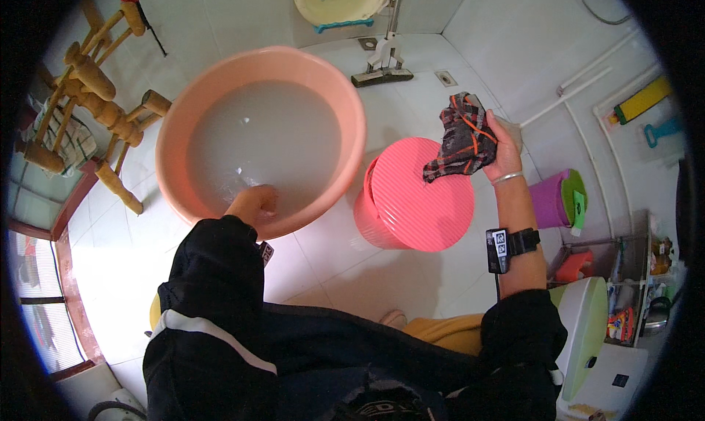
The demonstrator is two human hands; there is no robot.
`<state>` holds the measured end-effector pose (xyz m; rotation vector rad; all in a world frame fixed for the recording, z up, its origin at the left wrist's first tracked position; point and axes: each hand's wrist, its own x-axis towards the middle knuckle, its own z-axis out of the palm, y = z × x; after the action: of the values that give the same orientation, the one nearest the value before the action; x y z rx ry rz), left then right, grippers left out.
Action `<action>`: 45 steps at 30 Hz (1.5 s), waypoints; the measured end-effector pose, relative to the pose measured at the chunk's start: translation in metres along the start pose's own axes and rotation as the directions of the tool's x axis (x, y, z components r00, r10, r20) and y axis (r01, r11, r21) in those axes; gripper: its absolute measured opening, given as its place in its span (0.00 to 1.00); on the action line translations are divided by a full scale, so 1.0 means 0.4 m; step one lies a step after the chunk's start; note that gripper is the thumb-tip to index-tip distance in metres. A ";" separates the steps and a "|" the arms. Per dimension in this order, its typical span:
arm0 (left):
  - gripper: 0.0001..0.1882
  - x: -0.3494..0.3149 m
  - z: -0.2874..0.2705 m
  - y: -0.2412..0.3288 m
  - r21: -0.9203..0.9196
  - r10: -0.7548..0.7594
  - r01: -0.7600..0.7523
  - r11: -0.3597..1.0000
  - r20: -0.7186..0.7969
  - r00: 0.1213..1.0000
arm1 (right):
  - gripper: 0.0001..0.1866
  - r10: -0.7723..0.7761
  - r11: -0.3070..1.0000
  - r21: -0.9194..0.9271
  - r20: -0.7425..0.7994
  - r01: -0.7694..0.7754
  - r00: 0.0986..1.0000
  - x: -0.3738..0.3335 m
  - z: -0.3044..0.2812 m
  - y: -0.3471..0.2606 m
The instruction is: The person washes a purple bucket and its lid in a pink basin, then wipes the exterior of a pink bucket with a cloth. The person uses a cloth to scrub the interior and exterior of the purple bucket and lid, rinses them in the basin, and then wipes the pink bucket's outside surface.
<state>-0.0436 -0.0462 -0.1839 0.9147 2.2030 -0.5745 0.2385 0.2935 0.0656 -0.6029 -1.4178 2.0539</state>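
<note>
A large peach-coloured plastic basin (352, 127) stands on the floor ahead of me, holding cloudy grey water (272, 138). My left hand (255, 202) reaches over its near rim and dips into the water; its fingers are mostly hidden there. Pale splashes or bubbles show beside it. On the right, my right hand (504, 151) is closed around a crumpled dark plaid cloth (464, 138) with orange stripes, perhaps a garment. The cloth hangs above the ribbed pink lid (426, 201) of a round bucket (372, 219), right of the basin.
A wooden stool or rack (95, 109) lies at the left. Against the back wall are a mop (383, 65) and a cream basin (341, 2). A purple bin (552, 201), a cluttered shelf (624, 270) and a white-and-green appliance (587, 333) line the right side.
</note>
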 end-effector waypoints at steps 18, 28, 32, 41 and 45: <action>0.49 -0.157 -0.236 0.191 -0.618 -0.006 -0.478 0.625 -0.616 0.788 | 0.21 0.132 0.953 0.254 0.136 -0.164 0.982 0.012 0.080 0.048; 0.17 -0.209 -0.299 0.362 -0.426 -0.008 -0.592 -0.684 -0.807 0.591 | 0.33 0.062 0.738 -0.653 0.317 0.170 0.946 -0.067 0.236 0.234; 0.13 -0.145 -0.282 0.277 -0.512 -0.157 -0.580 -0.634 -0.650 0.744 | 0.46 0.087 -0.305 -0.903 0.291 0.303 0.953 -0.168 0.256 0.303; 0.14 -0.095 -0.218 0.284 -0.706 -0.329 -0.647 -0.287 -0.562 0.759 | 0.47 0.139 -0.562 -0.808 0.120 0.178 0.983 -0.205 0.265 0.440; 0.16 -0.123 -0.190 0.319 -0.702 -0.320 -0.692 -0.167 -0.626 0.712 | 0.36 0.095 -0.573 -0.793 0.189 0.209 0.977 -0.183 0.238 0.435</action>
<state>0.0454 0.0620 -0.1145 0.4472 1.9133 1.9180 0.1971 0.1306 -0.0625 -0.8331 -3.1456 -0.3895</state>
